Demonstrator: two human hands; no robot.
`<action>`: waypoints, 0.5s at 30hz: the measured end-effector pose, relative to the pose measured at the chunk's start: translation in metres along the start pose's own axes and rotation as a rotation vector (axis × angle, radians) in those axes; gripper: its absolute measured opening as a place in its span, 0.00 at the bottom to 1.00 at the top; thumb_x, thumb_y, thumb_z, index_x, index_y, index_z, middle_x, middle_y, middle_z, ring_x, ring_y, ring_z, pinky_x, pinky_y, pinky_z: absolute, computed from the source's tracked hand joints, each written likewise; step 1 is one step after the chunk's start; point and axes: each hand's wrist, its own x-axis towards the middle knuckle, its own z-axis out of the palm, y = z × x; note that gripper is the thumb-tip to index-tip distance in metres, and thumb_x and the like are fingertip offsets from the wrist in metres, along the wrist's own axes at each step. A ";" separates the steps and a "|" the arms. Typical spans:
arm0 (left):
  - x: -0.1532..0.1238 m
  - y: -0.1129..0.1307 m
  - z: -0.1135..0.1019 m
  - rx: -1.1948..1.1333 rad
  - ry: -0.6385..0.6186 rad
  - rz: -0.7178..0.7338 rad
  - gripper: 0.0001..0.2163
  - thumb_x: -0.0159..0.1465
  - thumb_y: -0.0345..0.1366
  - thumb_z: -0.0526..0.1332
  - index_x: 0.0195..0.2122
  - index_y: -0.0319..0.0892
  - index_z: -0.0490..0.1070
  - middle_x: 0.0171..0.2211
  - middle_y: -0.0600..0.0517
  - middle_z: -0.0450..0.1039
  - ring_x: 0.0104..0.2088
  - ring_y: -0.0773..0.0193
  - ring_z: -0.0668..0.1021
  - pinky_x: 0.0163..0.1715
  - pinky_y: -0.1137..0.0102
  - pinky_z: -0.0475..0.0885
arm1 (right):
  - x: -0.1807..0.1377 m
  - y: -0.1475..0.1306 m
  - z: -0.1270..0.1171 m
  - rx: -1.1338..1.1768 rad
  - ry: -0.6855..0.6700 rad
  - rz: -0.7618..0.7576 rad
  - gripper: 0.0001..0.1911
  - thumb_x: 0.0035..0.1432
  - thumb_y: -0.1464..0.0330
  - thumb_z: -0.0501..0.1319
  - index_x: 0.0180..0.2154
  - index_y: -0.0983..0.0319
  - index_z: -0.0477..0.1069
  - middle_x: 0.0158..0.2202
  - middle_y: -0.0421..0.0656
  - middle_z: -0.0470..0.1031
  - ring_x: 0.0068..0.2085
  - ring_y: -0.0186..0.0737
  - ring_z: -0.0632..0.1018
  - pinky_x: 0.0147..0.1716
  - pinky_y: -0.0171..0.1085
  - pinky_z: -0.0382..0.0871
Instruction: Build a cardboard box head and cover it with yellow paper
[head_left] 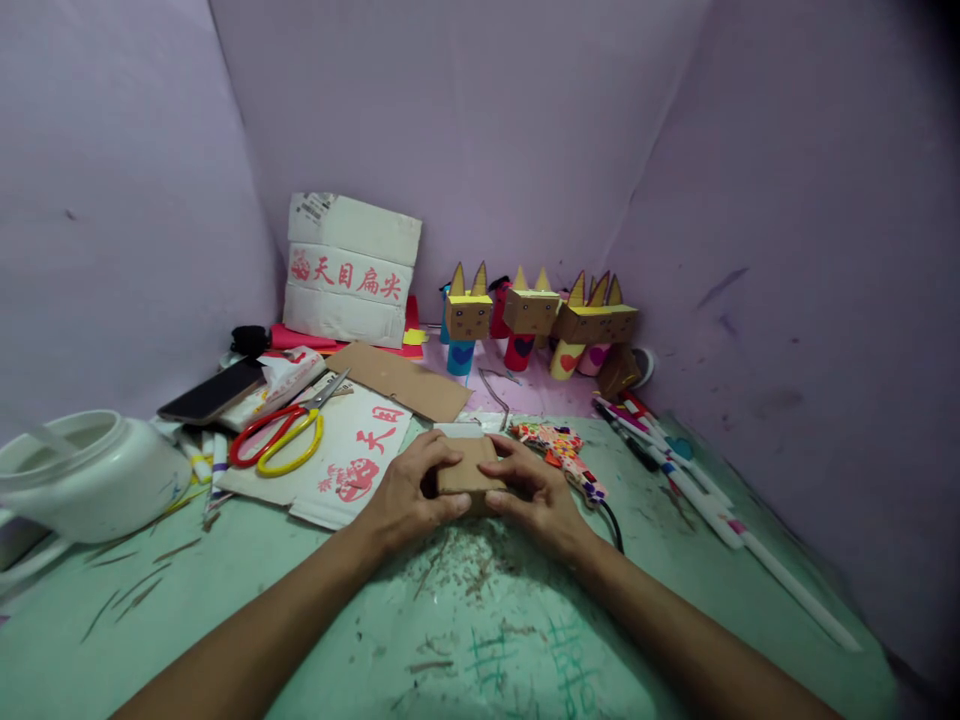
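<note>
Reaching in from the near edge of the tabletop [345, 690] with both forearms [277, 620], slanted inward toward the middle. Curving left hand [411, 485] and right hand [541, 492] around a box [466, 468] from either side: fingertips on the upper face, thumbs at the near side. Clamped on the box with both, leaving a strip of bare cardboard between the opposing fingertips. Directly between the two grips with the box, then, well in from the right edge. Unable to tell about contact between box and tabletop. Left of left hand: printed card [356, 455], under scissors [300, 425]. Just beyond right hand: patterned tool [559, 450]. Along the right edge: pens [701, 505]. Toward the far edge: figures [531, 312].
</note>
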 end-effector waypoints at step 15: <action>0.001 -0.007 -0.001 0.038 0.005 0.013 0.20 0.49 0.39 0.67 0.44 0.41 0.70 0.53 0.42 0.65 0.52 0.47 0.72 0.48 0.57 0.70 | 0.001 -0.006 -0.013 -0.052 -0.107 0.072 0.18 0.51 0.57 0.68 0.44 0.54 0.79 0.61 0.49 0.65 0.61 0.55 0.67 0.57 0.56 0.60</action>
